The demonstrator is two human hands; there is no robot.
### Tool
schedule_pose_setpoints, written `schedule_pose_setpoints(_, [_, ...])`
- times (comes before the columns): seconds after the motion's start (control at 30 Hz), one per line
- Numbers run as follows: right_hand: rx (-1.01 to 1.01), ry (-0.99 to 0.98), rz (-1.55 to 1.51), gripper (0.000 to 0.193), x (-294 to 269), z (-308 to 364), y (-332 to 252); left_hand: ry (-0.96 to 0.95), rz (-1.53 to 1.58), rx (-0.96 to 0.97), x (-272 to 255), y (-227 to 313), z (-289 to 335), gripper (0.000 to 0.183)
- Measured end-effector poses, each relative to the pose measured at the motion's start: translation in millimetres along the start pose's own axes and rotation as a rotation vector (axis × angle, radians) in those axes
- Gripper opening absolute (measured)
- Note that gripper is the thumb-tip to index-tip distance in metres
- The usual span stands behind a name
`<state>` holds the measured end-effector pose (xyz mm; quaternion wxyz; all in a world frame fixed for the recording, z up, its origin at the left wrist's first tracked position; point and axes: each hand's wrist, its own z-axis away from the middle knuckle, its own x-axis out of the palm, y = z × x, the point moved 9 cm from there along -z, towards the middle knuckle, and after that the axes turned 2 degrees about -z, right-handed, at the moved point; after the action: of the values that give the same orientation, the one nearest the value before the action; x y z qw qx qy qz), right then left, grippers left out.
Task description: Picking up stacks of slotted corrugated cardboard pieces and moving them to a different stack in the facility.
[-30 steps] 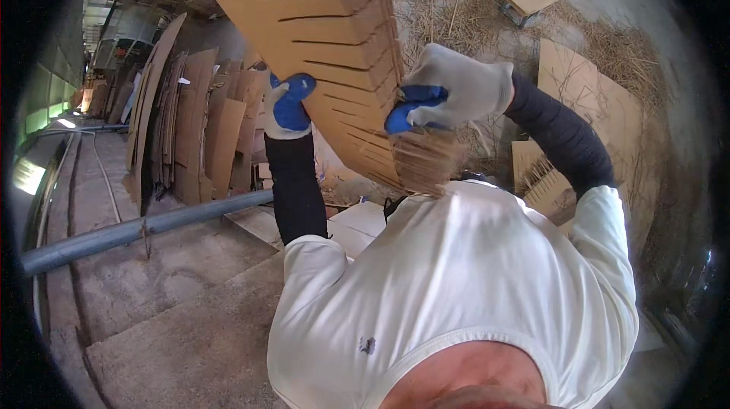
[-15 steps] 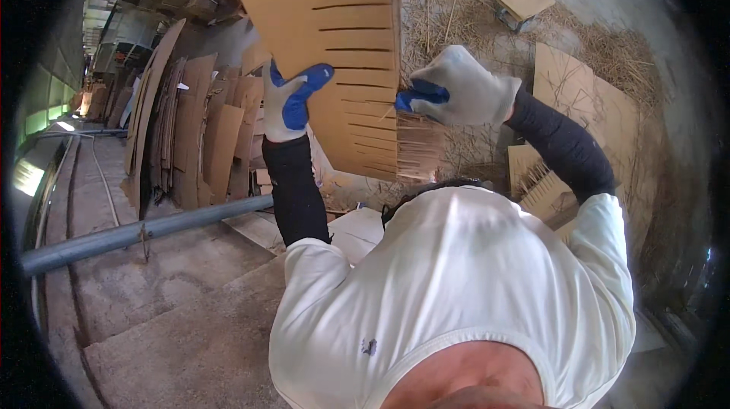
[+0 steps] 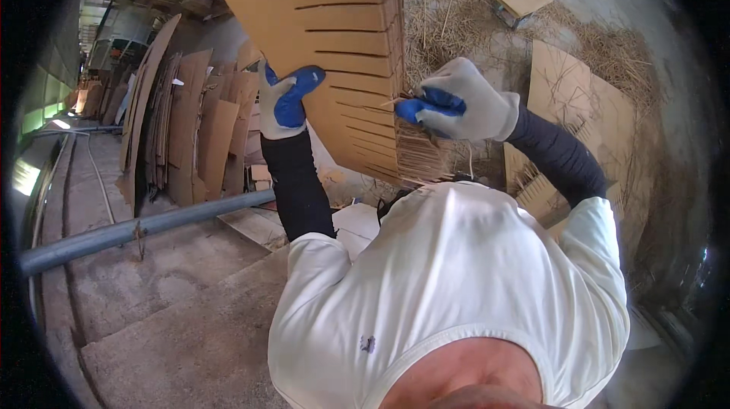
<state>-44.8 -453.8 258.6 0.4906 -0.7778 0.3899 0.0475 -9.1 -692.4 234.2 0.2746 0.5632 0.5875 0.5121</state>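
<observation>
Head view: the right hand (image 3: 465,105) has its blue-coated fingers curled closed at the right edge of a slotted cardboard stack (image 3: 334,36); whether they pinch any sliver is unclear. The left hand (image 3: 287,101) grips the stack's left edge, thumb across its face. Narrow cardboard strips (image 3: 420,156) fringe the edge below the right fingers. Farther left, cardboard sheets (image 3: 190,128) stand upright behind a grey pipe (image 3: 152,230).
</observation>
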Motion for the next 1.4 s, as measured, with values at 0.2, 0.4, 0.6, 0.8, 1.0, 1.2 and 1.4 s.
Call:
schedule_pose_setpoints(0.2, [-0.073, -0.037, 0.335, 0.026, -4.7, 12.6, -1.7, 0.105, -0.297, 0.085, -6.8, 25.3, -0.6, 0.044])
schedule_pose_setpoints(0.4, [0.21, 0.012, 0.425, 0.025, -41.8, 30.0, 40.1, 0.288, -0.354, 0.014, -75.7, 37.9, 0.1, 0.044])
schedule_pose_setpoints(0.6, [0.027, 0.24, 0.604, 0.039, -41.3, -12.9, 61.5, 0.339, -0.129, 0.027, -85.8, 2.9, 6.2, 0.04])
schedule_pose_setpoints(0.8, [0.046, -0.313, 0.638, 0.054, 13.1, -44.8, 24.4, 0.325, -0.15, 0.028, -59.5, -2.6, 10.3, 0.042])
schedule_pose_setpoints(1.0, [-0.064, -0.411, 0.642, 0.039, 42.8, -45.4, 11.5, 0.192, 0.035, -0.072, -73.0, -30.3, 10.8, 0.048])
schedule_pose_setpoints(1.2, [-0.19, -0.441, 0.249, 0.031, 58.7, -35.4, -9.3, -0.347, 0.476, -0.069, -26.8, -32.0, 21.3, 0.06])
schedule_pose_setpoints(1.4, [-0.192, -0.168, -0.136, 0.028, 60.0, -10.0, -3.7, -0.254, 0.744, -0.385, -44.1, -88.9, 18.5, 0.058])
